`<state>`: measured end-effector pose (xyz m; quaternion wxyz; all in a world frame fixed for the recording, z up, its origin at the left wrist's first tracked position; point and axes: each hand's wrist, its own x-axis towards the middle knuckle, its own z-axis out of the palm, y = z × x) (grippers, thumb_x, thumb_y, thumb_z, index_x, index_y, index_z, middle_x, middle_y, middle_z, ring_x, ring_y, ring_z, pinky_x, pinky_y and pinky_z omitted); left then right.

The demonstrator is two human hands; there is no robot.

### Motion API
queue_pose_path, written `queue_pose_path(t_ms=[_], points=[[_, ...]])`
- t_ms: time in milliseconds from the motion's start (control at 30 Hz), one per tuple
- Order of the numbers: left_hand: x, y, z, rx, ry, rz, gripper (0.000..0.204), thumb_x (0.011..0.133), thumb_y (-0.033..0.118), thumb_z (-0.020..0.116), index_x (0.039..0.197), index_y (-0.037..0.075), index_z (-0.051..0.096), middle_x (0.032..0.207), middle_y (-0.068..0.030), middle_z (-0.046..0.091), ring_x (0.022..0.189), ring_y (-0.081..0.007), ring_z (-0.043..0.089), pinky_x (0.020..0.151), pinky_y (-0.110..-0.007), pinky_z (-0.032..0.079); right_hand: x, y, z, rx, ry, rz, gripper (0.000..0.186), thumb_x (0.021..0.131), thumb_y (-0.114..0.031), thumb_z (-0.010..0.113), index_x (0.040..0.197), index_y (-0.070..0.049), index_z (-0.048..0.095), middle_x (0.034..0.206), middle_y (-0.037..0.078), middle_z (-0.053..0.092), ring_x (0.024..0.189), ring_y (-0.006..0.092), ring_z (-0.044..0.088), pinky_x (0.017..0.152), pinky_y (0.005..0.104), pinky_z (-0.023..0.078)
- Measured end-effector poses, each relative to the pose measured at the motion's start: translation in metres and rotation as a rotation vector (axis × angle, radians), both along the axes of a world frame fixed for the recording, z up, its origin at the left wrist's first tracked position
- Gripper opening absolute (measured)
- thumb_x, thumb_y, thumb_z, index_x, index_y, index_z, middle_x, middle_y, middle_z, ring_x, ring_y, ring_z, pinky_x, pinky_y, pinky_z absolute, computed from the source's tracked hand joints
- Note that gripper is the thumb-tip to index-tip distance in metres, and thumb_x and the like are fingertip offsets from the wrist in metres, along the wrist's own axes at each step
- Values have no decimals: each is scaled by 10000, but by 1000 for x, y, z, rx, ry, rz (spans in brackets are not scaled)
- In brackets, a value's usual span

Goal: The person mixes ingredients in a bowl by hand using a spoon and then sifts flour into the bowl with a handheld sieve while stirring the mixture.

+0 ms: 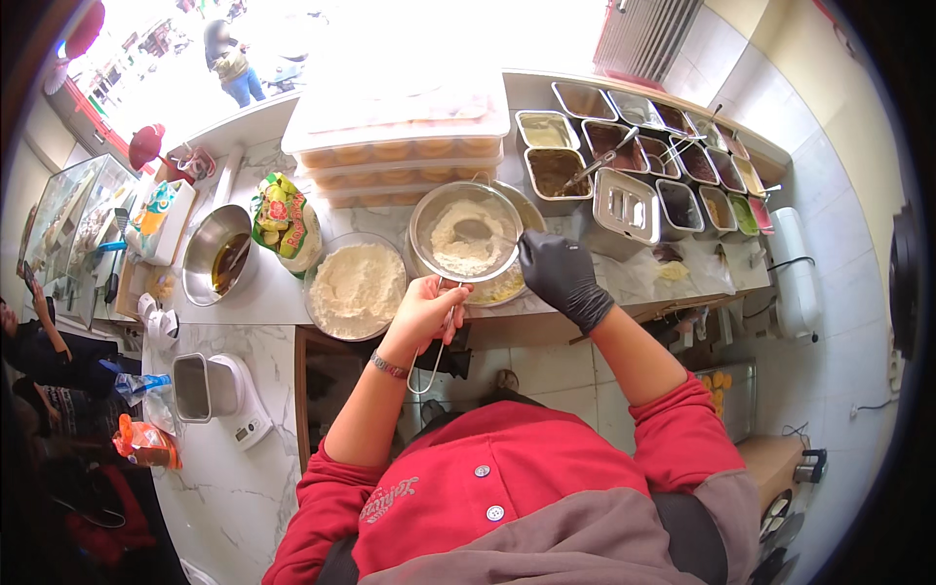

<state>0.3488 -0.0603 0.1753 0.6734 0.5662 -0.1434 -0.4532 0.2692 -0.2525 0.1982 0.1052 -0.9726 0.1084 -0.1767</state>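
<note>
My bare left hand [426,310] is closed around the handle of a round metal sieve [420,239]; the handle's wire loop [414,383] hangs out below my fingers. White flour [458,252] lies in the sieve. My right hand [564,278], in a black glove, grips a metal spoon [476,230] whose bowl rests in the flour. Under the sieve stands a clear bowl [531,216], mostly covered, with something pale yellow inside. Just left of my left hand is a clear bowl [310,297] heaped with flour.
Stacked clear-lidded boxes [322,190] of round pale items stand behind the sieve. Metal tubs [556,195] of fillings line the back right. Leftward are a steel bowl [200,255] with brown liquid, a green-yellow bag [283,216] and a kitchen scale [252,424] bearing a metal container [198,387].
</note>
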Motion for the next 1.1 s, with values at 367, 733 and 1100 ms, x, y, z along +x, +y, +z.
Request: queue_pose_path(t_ms=[367,733,1100], points=[[-4,2,2,-3,19,0,143,810,76,517,889,-44,510,524,-64,516,321,-98,431,297,-200,316,9,-7,7,113,105,-39,196,780,-239,500,743,-64,582,649,139,596,609,309,594,561,414,473],[-2,5,3,23,8,2,171,814,88,537,919,-46,528,526,-61,512,307,-89,412,293,-192,304,14,-13,10,-118,-101,50,149,786,-192,505,708,-80,564,649,147,588,605,296,596,528,386,465],[-1,8,5,74,-56,-32,136,819,94,522,896,-18,519,533,-56,520,318,-86,424,295,-191,307,5,-10,14,-9,101,-54,191,765,-258,504,731,-117,628,660,128,605,631,291,604,608,411,479]])
